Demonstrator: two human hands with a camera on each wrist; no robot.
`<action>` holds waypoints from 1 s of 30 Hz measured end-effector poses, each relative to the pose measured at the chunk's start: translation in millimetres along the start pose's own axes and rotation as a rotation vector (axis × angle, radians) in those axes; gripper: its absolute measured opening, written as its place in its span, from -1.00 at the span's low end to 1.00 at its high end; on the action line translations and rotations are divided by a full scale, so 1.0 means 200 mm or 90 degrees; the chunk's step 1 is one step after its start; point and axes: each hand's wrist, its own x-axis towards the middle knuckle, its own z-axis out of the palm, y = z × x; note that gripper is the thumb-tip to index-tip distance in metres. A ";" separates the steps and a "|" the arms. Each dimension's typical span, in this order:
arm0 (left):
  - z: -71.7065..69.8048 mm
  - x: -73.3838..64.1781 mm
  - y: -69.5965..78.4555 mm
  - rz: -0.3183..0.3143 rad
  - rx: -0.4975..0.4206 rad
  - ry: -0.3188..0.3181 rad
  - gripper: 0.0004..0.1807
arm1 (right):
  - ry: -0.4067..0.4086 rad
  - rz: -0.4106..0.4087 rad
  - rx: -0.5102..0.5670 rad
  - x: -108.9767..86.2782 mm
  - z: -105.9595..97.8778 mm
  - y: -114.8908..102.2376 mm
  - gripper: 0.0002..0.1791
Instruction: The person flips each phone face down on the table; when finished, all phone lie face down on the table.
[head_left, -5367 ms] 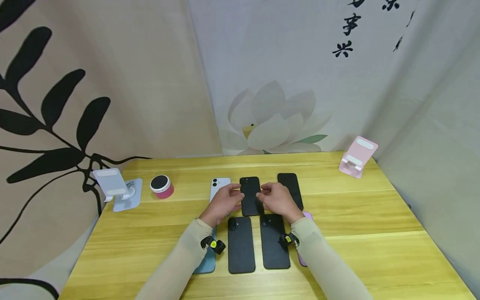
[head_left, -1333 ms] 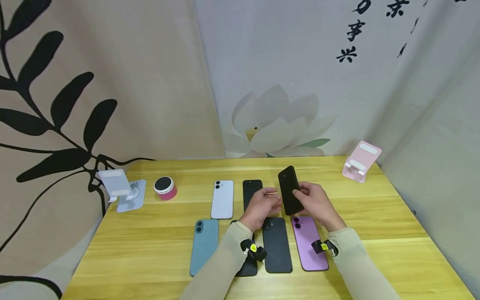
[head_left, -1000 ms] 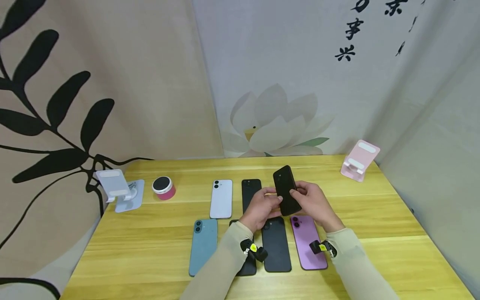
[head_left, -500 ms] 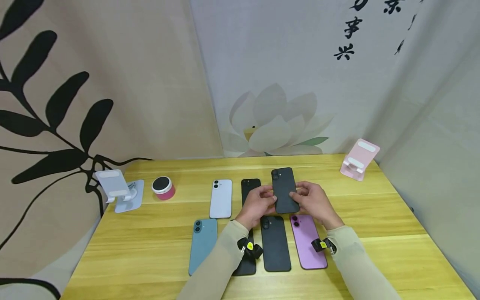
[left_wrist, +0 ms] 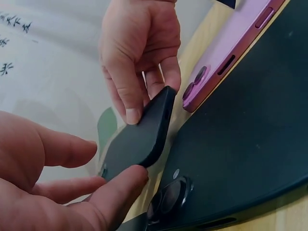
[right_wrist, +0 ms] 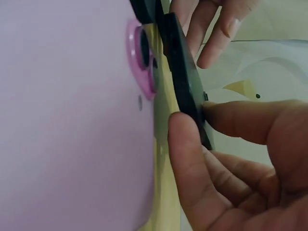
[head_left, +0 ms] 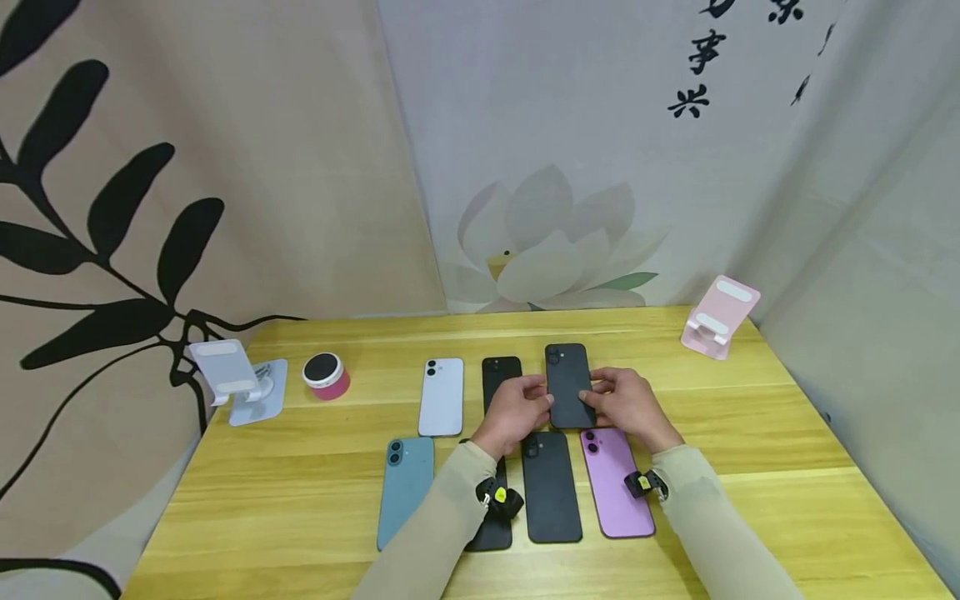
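A black smartphone (head_left: pixel 570 387), back up with its two-lens camera at the far left corner, is at the right end of the back row. My right hand (head_left: pixel 628 404) pinches it by its right side, thumb on one face and fingers around the edge, clear in the right wrist view (right_wrist: pixel 250 163). My left hand (head_left: pixel 516 412) is at its left side; in the left wrist view the thumb (left_wrist: pixel 122 190) touches the phone's edge and the other fingers are loosely bent. Left of it lies another black phone (head_left: pixel 501 375), partly hidden by the left hand.
A white phone (head_left: pixel 442 398) lies further left. The front row has a blue phone (head_left: pixel 407 492), two black phones, one (head_left: pixel 552 492) in full view, and a purple phone (head_left: pixel 617 487). Phone stands, white (head_left: pixel 258 392) and pink (head_left: pixel 718 317), and a pink-white round jar (head_left: pixel 327 377) stand on the table.
The black phone, tilted up with its dark face showing, has been turned back up and lowered to the table. Both hands have come down with it; earlier they were at the middle back phone.
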 end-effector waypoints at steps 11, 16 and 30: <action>0.01 -0.02 0.01 0.032 0.140 0.010 -0.48 | -0.029 -0.018 -0.052 0.04 0.01 0.01 -0.40; 0.01 -0.04 0.02 0.022 0.170 -0.001 -0.46 | -0.048 -0.016 -0.071 0.03 0.02 0.00 -0.41; -0.04 -0.06 0.05 0.014 0.200 -0.030 -0.52 | -0.060 -0.003 -0.097 0.01 0.01 -0.03 -0.41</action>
